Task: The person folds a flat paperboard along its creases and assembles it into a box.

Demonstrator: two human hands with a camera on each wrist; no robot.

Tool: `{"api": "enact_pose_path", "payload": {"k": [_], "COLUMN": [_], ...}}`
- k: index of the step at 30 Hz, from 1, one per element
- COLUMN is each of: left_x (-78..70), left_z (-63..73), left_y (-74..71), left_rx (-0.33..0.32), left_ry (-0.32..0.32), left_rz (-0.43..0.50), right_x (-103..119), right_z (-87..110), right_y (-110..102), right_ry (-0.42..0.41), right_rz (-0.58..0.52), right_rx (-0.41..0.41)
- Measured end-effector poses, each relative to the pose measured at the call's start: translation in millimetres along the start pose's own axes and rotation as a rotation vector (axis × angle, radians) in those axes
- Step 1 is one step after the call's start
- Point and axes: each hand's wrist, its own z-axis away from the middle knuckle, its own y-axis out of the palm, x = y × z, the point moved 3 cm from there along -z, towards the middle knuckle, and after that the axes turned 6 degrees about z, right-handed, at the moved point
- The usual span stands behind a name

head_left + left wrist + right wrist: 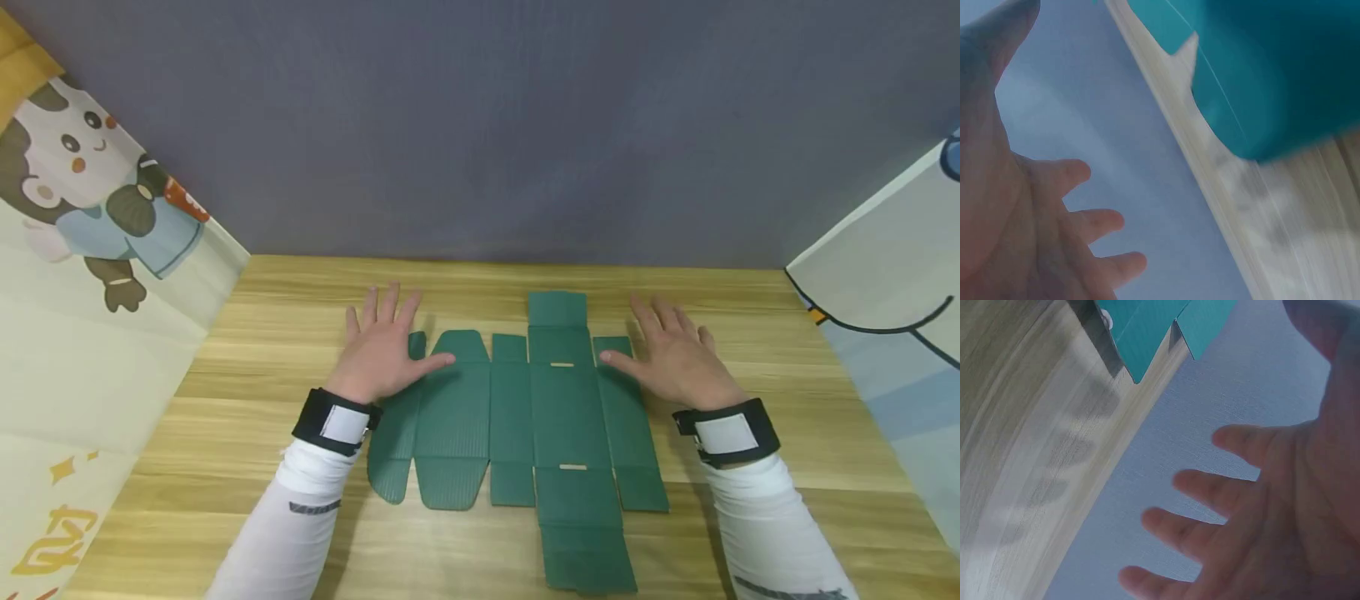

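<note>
A dark green cardboard box blank [570,417], unfolded with creases, slots and flaps, lies flat on the wooden table. My left hand [382,354] is spread over its left end, thumb pointing inward across the rounded flaps. Over the right end hovers my right hand [675,358], fingers spread and its thumb above a side panel. Neither hand holds anything. In the left wrist view the left palm [1029,206] appears apart from the cardboard, and the right wrist view shows the right palm [1266,519] likewise apart from it.
The wood-grain table [255,400] meets a grey-blue backdrop [510,133] at its far edge. Printed panels stand at both sides, a cartoon figure [112,183] on the left one. Black straps [738,433] circle both wrists.
</note>
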Motion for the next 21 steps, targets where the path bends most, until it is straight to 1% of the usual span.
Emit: {"api": "enact_pose_path", "payload": {"k": [5,8,11,15,19,21], "left_x": [-18.5,-30.3,-42.5,-58.2,-72.1,-77.8], "left_z": [-3.0,-4.2,-5.5,-7.2,-8.0,-7.7], "left_y": [4.4,9.0,15.0,24.6,35.0,39.6], "left_rx": [0.008,0.033,0.059,0.079,0.091,0.1], "left_ry": [0.065,0.106,0.141,0.194,0.243,0.26], "left_rz": [-0.019,-0.036,-0.045,-0.046,-0.03,-0.037], "right_x": [0.4,0.9,0.5,-2.1,-6.2,-7.5], "right_z": [2.4,3.8,4.8,6.1,7.9,8.7], "right_y": [-2.7,-3.2,-2.4,-1.5,0.3,1.9], "right_ry": [0.005,0.0,-0.001,-0.002,0.019,0.028], "right_rz": [0.037,0.059,0.057,0.04,0.005,-0.02], "right_rx": [0.052,0.09,0.115,0.125,0.173,0.202]}}
